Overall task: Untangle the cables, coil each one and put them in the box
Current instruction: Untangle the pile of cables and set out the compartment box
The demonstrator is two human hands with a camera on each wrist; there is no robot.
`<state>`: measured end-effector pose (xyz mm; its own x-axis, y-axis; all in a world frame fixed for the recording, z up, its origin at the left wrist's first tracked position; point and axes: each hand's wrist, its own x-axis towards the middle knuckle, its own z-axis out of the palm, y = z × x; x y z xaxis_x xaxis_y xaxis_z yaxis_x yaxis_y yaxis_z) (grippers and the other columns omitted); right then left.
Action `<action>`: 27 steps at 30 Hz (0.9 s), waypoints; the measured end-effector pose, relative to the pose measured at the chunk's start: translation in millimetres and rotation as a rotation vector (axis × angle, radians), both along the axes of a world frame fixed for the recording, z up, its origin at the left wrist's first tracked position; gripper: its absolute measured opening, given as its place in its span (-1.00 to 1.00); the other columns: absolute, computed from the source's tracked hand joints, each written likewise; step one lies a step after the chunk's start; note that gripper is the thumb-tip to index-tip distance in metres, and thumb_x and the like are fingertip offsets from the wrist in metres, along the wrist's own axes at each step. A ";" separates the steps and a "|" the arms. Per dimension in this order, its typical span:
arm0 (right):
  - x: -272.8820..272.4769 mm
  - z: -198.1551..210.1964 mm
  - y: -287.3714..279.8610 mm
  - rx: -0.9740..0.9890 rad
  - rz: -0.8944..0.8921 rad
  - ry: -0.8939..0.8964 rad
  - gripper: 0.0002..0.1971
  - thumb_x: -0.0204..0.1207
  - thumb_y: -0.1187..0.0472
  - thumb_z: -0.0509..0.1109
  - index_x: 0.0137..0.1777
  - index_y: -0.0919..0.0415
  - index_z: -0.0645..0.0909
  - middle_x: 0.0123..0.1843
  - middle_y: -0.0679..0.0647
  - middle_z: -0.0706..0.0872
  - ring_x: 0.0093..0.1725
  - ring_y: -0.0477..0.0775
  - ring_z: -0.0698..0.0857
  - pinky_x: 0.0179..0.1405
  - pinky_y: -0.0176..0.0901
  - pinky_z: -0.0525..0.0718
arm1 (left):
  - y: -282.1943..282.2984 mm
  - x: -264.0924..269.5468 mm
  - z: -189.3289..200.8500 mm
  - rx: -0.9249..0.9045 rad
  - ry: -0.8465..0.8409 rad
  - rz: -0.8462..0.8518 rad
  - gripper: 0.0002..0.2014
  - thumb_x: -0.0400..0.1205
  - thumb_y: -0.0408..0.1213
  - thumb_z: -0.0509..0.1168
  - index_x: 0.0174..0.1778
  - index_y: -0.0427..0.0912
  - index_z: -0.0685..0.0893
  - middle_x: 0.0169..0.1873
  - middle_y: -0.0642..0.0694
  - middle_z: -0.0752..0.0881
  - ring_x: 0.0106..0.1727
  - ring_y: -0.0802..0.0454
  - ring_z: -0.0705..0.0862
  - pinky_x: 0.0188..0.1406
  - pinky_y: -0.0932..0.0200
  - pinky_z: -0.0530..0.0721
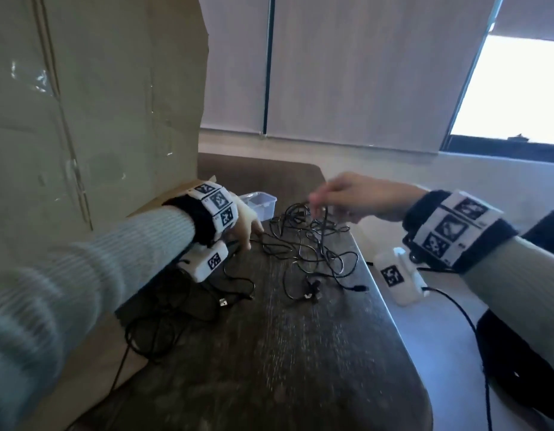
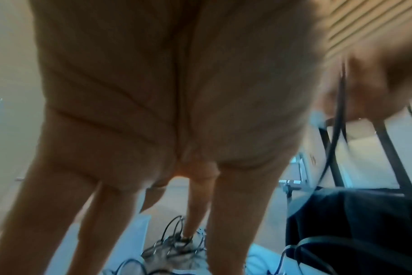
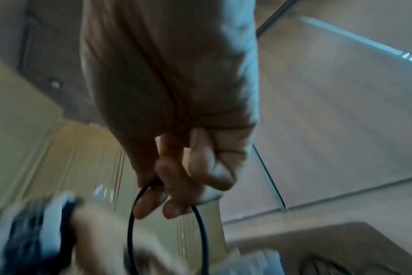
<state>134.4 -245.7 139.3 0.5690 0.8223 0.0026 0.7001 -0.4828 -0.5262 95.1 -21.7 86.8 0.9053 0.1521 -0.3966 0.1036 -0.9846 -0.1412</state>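
A tangle of thin black cables [image 1: 313, 244] lies on the dark wooden table [image 1: 285, 353]. My right hand [image 1: 316, 202] hovers over the tangle and pinches one cable, lifting a loop of it; in the right wrist view its curled fingers [image 3: 167, 186] hold that black loop [image 3: 129, 228]. Left of the tangle, my left hand [image 1: 249, 231] reaches down with straight, spread fingers [image 2: 195, 204] that touch the cables [image 2: 174, 241]. A small clear plastic box [image 1: 260, 203] stands just behind the left hand.
A large cardboard box [image 1: 98, 119] with an upright flap fills the left side. More black cable with a USB plug [image 1: 223, 302] lies under my left wrist. The table's right edge [image 1: 378, 290] runs close to the tangle. A dark chair [image 1: 518, 368] stands at the right.
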 end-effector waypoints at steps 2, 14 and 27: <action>5.3 -39.4 5.7 -0.235 0.067 -0.070 -0.70 0.69 0.00 0.25 -0.08 0.09 0.76 -0.56 -0.22 0.60 -0.58 -0.26 0.45 -0.52 -0.42 0.47 | 5.4 -10.2 11.5 -0.068 -0.101 -0.031 -0.40 0.66 -0.04 0.28 0.62 -0.06 0.31 0.52 -0.09 0.45 0.49 -0.05 0.45 0.42 0.06 0.47; -35.4 -67.2 46.0 -0.373 0.355 -0.193 -0.40 0.59 -0.02 0.40 0.59 0.06 0.34 0.28 0.00 0.73 -0.18 -0.11 0.78 -0.12 -0.35 0.65 | 34.1 -50.8 12.9 -0.494 -0.666 -0.006 -0.86 0.59 -0.20 0.39 0.02 -0.07 0.78 -0.16 0.04 0.83 -0.30 0.16 0.81 -0.09 -0.09 0.79; -82.4 -121.1 140.7 -0.389 0.625 -0.319 0.02 0.54 0.01 0.46 0.71 -0.01 -0.28 0.61 0.31 0.35 0.49 0.28 0.47 0.43 -0.01 0.43 | 81.8 -71.3 12.8 -0.513 -0.685 0.150 -0.88 0.63 -0.23 0.36 0.00 -0.15 0.75 -0.19 0.07 0.82 -0.37 0.14 0.81 -0.41 0.26 0.72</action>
